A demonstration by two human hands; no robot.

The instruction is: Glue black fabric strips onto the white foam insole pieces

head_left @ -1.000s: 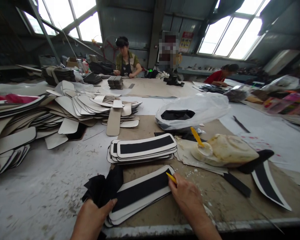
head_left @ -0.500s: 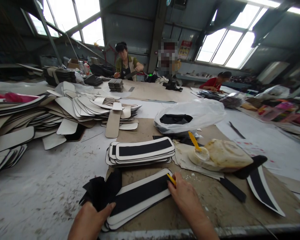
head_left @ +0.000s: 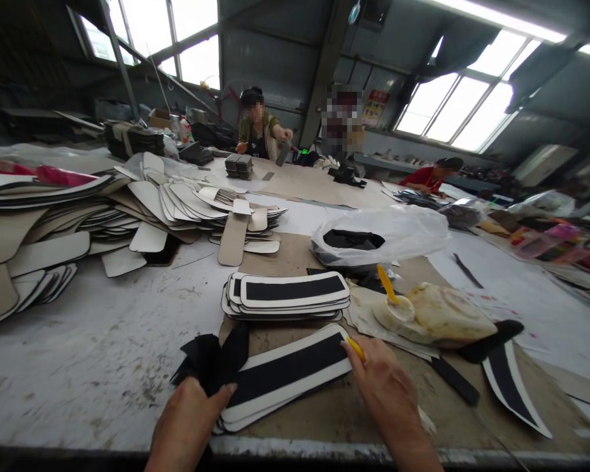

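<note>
My left hand is closed on a bunch of black fabric strips, its thumb at the left end of a white panel. Along that panel, top of a small stack, lies a black strip. At the panel's right end my right hand grips a yellow plastic spreader; its tip is mostly hidden by the fingers. Behind sits a pile of similar white panels with black strips. To the right, a cut-open plastic jug lies on its side, another yellow tool standing at its mouth.
Overlapping white and beige panels spread across the left. A plastic bag with black material lies beyond the pile. A curved panel and a black strip lie right. Co-workers sit across the table.
The view has turned a little, so the table things appear shifted right. Both hands keep their holds at the panel's ends. A co-worker's hand has lowered a grey piece at the back.
</note>
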